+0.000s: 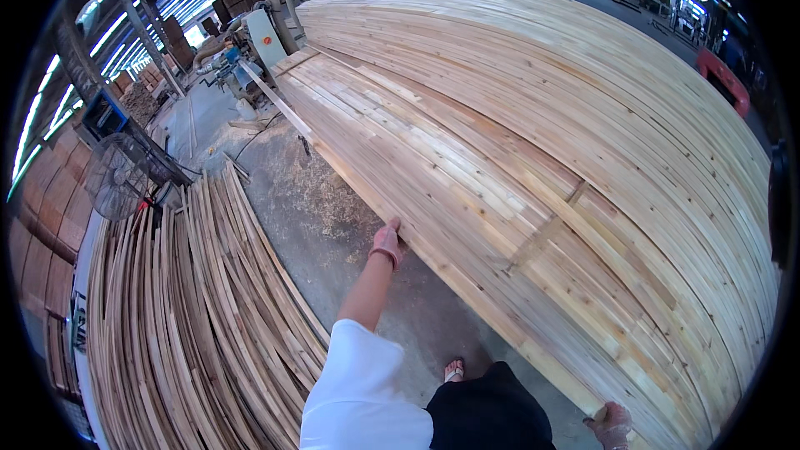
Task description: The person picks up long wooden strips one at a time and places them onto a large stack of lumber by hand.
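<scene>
A long, pale wooden board [454,254] lies along the near side of a broad stack of boards, running from upper left to lower right. My left hand [388,243], in a pinkish work glove, grips its near edge about halfway along. Close to the lower right, my gloved right hand [612,427] holds the same edge, thumb apart from the fingers. The undersides of both grips are hidden. Behind this board, the stacked boards [533,92] form a wide layered surface with gaps and uneven strips.
Many thin wooden strips [192,300] lie bundled on the floor to my left. Sawdust [304,187] covers the concrete beside the board. A floor fan [121,171] stands at the left, a machine [263,37] beyond the far end. A red rail [722,82] rises at the far right.
</scene>
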A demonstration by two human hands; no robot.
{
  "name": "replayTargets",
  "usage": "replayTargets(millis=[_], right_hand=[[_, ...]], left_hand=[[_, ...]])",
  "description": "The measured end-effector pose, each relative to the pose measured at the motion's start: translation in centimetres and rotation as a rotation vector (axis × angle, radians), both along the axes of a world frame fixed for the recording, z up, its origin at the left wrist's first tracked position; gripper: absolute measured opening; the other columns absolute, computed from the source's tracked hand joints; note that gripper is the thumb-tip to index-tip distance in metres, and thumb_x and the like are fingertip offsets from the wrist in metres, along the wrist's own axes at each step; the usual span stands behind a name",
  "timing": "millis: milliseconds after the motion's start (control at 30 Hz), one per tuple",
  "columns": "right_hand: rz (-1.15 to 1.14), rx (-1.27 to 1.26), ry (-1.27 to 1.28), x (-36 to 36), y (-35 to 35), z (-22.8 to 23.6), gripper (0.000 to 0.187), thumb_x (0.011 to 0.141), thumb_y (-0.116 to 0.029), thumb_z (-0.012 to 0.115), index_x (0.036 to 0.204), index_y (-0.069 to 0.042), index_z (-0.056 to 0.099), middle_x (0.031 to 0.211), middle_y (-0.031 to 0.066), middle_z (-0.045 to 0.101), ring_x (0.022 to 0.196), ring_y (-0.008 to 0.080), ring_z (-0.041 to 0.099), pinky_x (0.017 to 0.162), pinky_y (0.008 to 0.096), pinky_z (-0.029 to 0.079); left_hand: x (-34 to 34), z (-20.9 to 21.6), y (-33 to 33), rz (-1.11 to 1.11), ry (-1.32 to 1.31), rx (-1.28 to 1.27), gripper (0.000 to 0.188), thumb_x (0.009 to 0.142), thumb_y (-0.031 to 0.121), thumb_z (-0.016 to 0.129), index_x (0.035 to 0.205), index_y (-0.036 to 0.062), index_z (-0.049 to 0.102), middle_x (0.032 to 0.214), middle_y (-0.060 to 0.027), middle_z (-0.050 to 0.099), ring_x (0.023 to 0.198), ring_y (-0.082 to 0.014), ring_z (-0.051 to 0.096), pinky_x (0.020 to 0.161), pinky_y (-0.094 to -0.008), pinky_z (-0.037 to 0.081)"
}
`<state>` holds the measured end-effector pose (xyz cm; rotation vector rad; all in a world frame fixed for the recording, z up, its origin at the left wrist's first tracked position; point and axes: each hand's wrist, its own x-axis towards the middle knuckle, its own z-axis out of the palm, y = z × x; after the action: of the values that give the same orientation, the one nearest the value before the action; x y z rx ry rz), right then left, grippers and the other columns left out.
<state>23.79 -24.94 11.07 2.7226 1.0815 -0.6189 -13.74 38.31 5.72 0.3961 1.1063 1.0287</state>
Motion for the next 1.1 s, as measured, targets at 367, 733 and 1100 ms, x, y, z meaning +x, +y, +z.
replayTargets(millis=[367, 733, 1100], right_hand=[[0.231, 0.133, 0.223, -7.5, 21.9, 0.4, 0.066, 0.065, -0.064, 0.071, 0.100, -0.009, 0.065, 0.094, 0.0162, 0.067, 0.090, 0.0365, 0.063, 0.079, 0.0447, 0.051], [0.467, 0.295, 0.410, -13.3, 31.9, 2.2, 0.063, 0.083, -0.050, 0.063, 0.130, -0.011, 0.052, 0.120, 0.0176, 0.061, 0.110, 0.0352, 0.059, 0.094, 0.0435, 0.047], [0.044, 0.186, 0.601, -5.2, 17.1, -1.9, 0.054, 0.084, -0.060, 0.054, 0.110, -0.014, 0.067, 0.099, 0.0146, 0.068, 0.095, 0.0333, 0.064, 0.082, 0.0427, 0.049]], left_hand=[[2.5, -2.5, -11.5, -0.873, -0.454, 0.004, 0.056, 0.094, 0.038, 0.057, 0.138, 0.0047, 0.044, 0.134, -0.0096, 0.053, 0.122, -0.0252, 0.052, 0.108, -0.0447, 0.039], [7.4, -4.4, -21.9, -1.152, -0.516, -0.117, 0.045, 0.089, 0.027, 0.065, 0.127, 0.0045, 0.056, 0.121, -0.0103, 0.063, 0.109, -0.0240, 0.061, 0.098, -0.0397, 0.047], [0.4, -4.8, -12.1, -0.540, -0.383, -0.060, 0.038, 0.090, 0.039, 0.064, 0.114, 0.0102, 0.061, 0.099, -0.0058, 0.070, 0.085, -0.0216, 0.067, 0.088, -0.0469, 0.055]])
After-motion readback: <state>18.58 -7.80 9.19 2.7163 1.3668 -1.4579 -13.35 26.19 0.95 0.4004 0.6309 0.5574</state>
